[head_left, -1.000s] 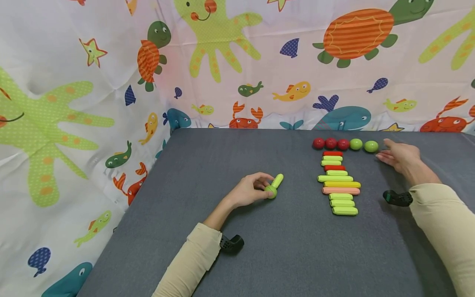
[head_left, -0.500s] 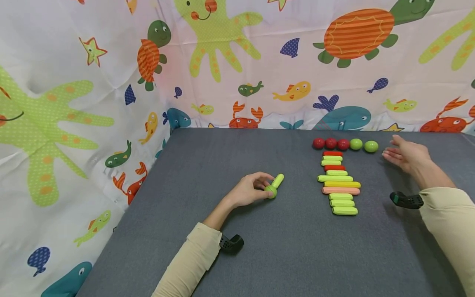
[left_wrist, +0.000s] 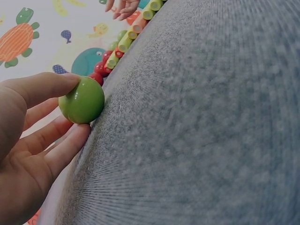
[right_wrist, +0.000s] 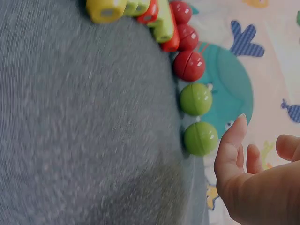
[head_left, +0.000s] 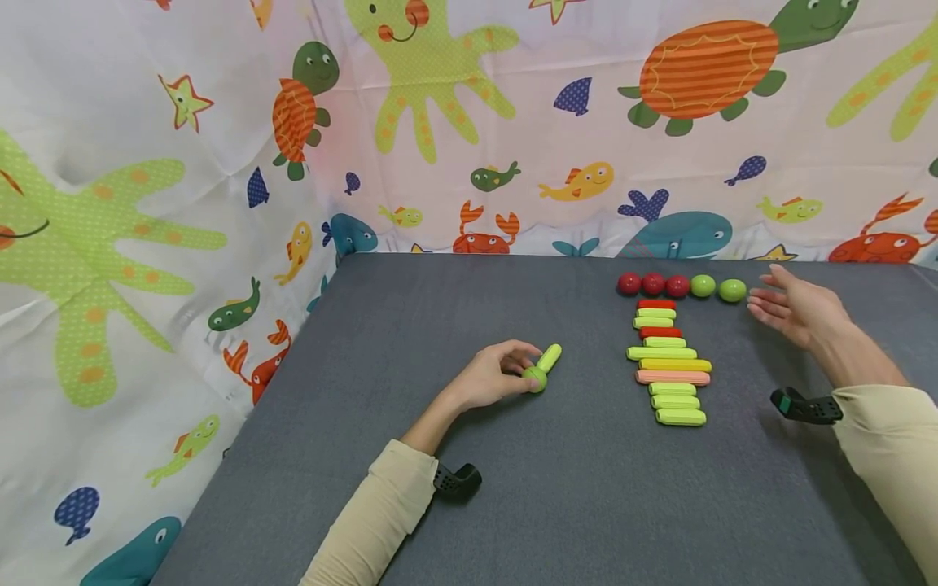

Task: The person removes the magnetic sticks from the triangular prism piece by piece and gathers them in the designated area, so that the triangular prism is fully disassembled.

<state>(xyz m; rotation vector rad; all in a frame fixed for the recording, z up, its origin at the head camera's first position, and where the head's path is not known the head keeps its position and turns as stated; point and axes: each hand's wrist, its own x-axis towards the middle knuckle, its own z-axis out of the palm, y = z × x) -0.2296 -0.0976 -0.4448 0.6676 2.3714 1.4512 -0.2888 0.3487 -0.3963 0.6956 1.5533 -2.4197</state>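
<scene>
Pinching a glossy round green ball (left_wrist: 82, 100), left hand (head_left: 489, 377) on coarse grey felt (head_left: 572, 488).

A grey felt table (head_left: 586, 505) stands against a sea-creature curtain (head_left: 146, 203)

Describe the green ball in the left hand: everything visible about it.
The green ball is round, smooth and glossy, like painted wood or plastic, with light glinting off its top. It sits on the grey felt-like table near the middle, held by the left hand: the thumb lies over its top and the fingers curl beneath and beside it. In the head view it rests at the near end of a yellow-green stick that points away and to the right; whether the two are joined cannot be told.
</scene>
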